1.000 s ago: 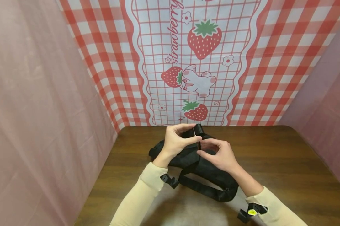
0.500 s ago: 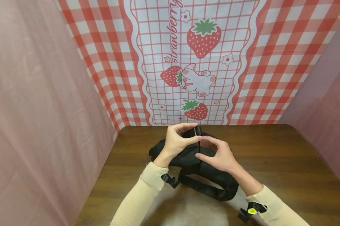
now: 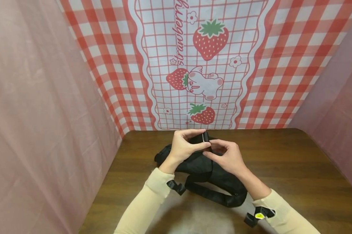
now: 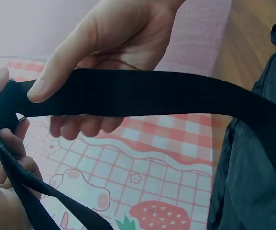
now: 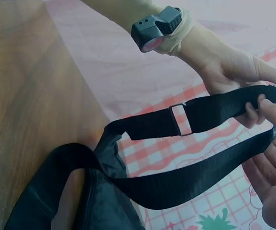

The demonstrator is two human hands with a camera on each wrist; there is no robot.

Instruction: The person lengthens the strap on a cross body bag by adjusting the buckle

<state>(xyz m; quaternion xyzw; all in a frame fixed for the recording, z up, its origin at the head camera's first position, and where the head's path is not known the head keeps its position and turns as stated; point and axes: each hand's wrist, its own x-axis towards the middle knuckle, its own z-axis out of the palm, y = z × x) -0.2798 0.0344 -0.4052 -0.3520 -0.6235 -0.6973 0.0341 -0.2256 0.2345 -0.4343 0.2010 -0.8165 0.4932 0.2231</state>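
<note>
A black fabric bag (image 3: 194, 165) lies on the wooden table in front of me. My left hand (image 3: 181, 145) holds up a black webbing strap (image 3: 206, 136) above it, thumb and fingers on the strap's edges. Close beside it, my right hand (image 3: 229, 158) pinches the same strap between thumb and fingers. In the left wrist view the strap (image 4: 147, 93) folds over where the hands meet and runs off toward the bag. A rectangular slide buckle (image 5: 181, 120) sits on the strap in the right wrist view. The folded part is partly hidden by fingers.
A looped black carry strap (image 3: 211, 194) of the bag rests toward the front of the wooden table (image 3: 290, 162). Behind stands a checked strawberry-print cloth (image 3: 199, 65). Pink curtains (image 3: 47, 113) hang at both sides.
The right hand first moves its thumb down and apart, then closes again slightly higher on the strap. The left hand stays nearly in place, keeping the strap raised. The bag barely shifts.
</note>
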